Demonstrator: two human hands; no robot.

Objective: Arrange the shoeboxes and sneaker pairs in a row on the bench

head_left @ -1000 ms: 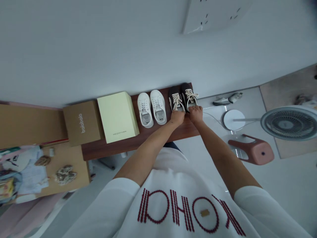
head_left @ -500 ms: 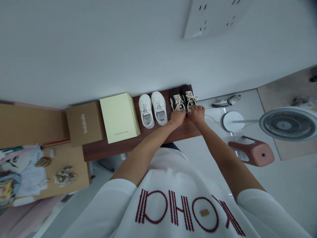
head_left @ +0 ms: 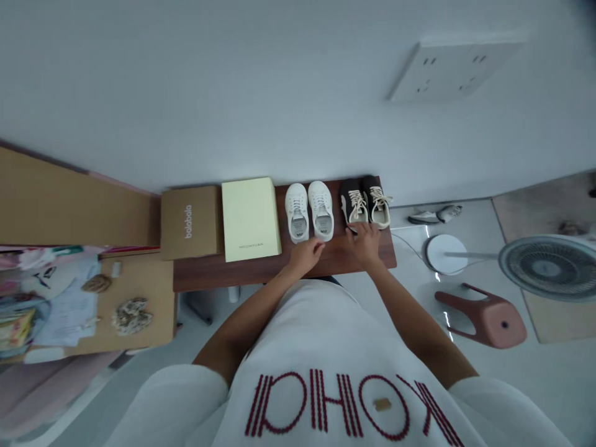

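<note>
Two pairs of shoes stand on a dark red-brown wooden board (head_left: 339, 264), toes to the wall. My left hand (head_left: 305, 256) is just below the heels of the white sneakers (head_left: 320, 202), nearest the right one; its fingers are loosely bent, with nothing visible in them. Spread fingers on my right hand (head_left: 364, 242) reach the heel of the left shoe of the dark brown sneakers (head_left: 354, 200) with cream laces. Whether these fingertips touch it is unclear. The right dark shoe (head_left: 375, 197) stands close beside its mate.
Left of the shoes stand a pale yellow shoebox (head_left: 251, 217) and a brown cardboard box (head_left: 190, 220). A desk (head_left: 144, 282) with papers and a scrunchie lies further left. To the right on the floor are a fan (head_left: 547, 268), a pink stool (head_left: 500, 320) and grey shoes (head_left: 435, 215).
My left hand has left the dark sneakers and moved left to the white ones. My right hand has shifted from the right dark shoe's heel toward the left one. The view has shifted.
</note>
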